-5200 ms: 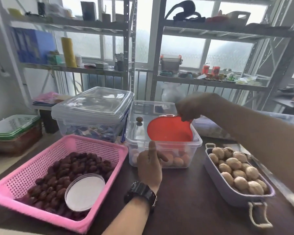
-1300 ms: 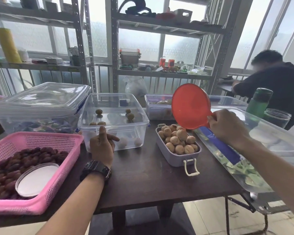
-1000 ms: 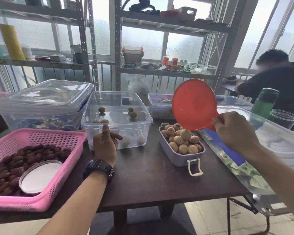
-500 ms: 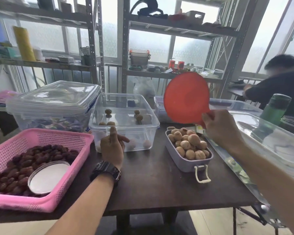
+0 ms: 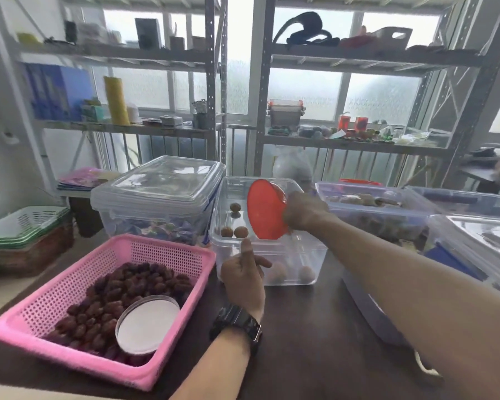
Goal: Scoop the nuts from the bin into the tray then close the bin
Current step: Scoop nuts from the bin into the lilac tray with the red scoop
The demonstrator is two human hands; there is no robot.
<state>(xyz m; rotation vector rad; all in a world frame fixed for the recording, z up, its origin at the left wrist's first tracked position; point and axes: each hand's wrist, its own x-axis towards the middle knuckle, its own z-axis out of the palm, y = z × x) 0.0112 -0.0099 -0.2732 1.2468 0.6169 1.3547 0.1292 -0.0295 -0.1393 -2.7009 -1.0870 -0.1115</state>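
Note:
The clear bin (image 5: 272,249) stands mid-table with a few brown nuts (image 5: 233,232) left inside. My right hand (image 5: 303,212) grips the handle of the red scoop (image 5: 264,210), which is tilted on edge inside the bin's open top. My left hand (image 5: 243,278) presses against the bin's front wall, one finger pointing straight up and the thumb out to the right. The lilac tray (image 5: 367,307) lies right of the bin, mostly hidden behind my right forearm; its contents do not show.
A pink basket (image 5: 171,255) of dark dates with a white-lidded round tub (image 5: 147,323) sits at front left. A lidded clear box (image 5: 159,197) stands behind it. More clear containers and lids (image 5: 474,243) crowd the right side. Metal shelves line the back.
My right hand carried the red scoop from above the tray leftward and down into the bin. My left hand stayed on the bin's front. The view swung left.

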